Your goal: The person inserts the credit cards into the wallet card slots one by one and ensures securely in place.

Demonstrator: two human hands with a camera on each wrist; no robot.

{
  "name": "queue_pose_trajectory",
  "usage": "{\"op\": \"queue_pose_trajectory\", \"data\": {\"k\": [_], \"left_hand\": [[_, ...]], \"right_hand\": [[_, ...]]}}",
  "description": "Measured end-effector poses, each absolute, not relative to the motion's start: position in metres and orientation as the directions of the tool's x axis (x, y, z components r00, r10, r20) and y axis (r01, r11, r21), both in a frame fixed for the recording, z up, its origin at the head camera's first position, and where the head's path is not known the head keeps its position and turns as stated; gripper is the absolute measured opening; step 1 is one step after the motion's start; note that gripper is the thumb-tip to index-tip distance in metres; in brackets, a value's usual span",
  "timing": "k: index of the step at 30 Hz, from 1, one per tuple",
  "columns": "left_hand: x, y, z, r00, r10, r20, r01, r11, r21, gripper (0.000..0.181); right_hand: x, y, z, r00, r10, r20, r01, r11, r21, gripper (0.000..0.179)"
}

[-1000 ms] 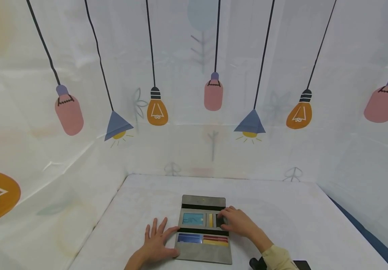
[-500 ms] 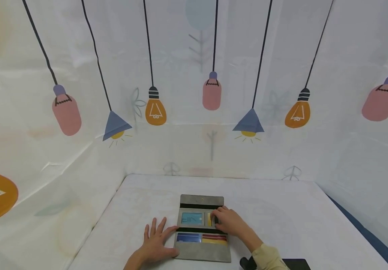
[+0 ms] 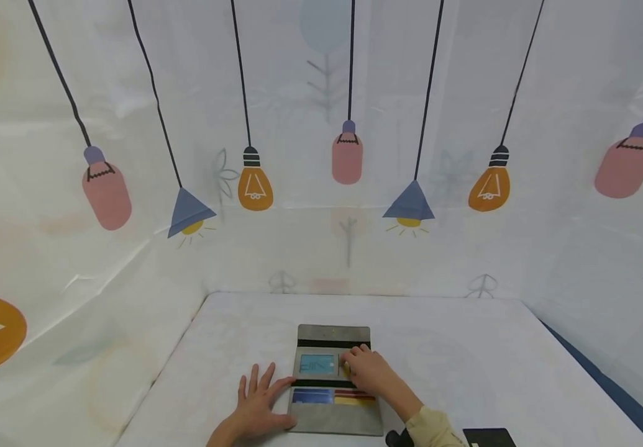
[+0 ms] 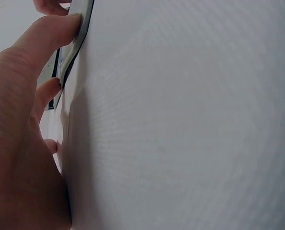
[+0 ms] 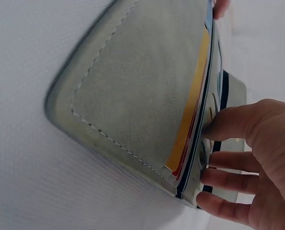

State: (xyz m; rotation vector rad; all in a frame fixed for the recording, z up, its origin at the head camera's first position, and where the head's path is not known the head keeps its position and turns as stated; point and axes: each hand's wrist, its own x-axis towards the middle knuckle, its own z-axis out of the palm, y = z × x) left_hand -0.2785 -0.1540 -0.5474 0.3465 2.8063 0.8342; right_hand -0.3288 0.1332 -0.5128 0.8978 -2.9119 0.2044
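A grey wallet (image 3: pixel 335 418) lies unfolded flat on the white table. Blue cards (image 3: pixel 312 396) and red and yellow cards (image 3: pixel 354 398) show in its near pocket row. A light blue card (image 3: pixel 317 364) sits in a window of the middle panel. Fingers spread, my left hand (image 3: pixel 258 406) rests at the wallet's left edge, thumb and index finger touching it. Over the right part of the middle panel lies my right hand (image 3: pixel 373 374); in the right wrist view its thumb and extended fingers touch the panel. Its fingers hide most of a yellow strip there.
At the table's near edge, right of the wallet, lie a flat black object (image 3: pixel 489 437) and a dark rounded object (image 3: pixel 399 438), partly behind the right sleeve (image 3: pixel 435 428). A white curtain printed with lamps (image 3: pixel 346 236) surrounds the table (image 3: pixel 455 347).
My right hand has moved left along the middle panel, from its dark right end over the yellow strip. The left hand keeps its place on the wallet's edge. The head view has shifted slightly.
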Motion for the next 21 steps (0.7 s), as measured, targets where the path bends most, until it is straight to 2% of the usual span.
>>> {"op": "queue_pose_trajectory", "data": {"k": [3,10,15,21], "left_hand": [[-0.278,-0.154,-0.547,-0.954,0.276,-0.114,0.164,0.804,0.571,0.080],[-0.278,-0.152,-0.551,-0.951,0.279,-0.135,0.157,0.809,0.566,0.080],[-0.278,-0.151,-0.553,-0.953,0.275,-0.123,0.162,0.812,0.561,0.080],[-0.278,-0.151,-0.549,-0.954,0.271,-0.130,0.158,0.820,0.550,0.080]], "right_hand": [[-0.327,0.133,-0.512,-0.822,-0.554,0.131,-0.567,0.819,-0.087,0.020],[-0.321,0.141,-0.508,-0.825,-0.552,0.120,-0.565,0.811,-0.151,0.016],[-0.320,0.153,-0.510,-0.856,-0.511,0.073,-0.515,0.834,-0.196,0.022],[-0.317,0.174,-0.512,-0.901,-0.432,0.034,-0.430,0.882,-0.191,0.026]]}}
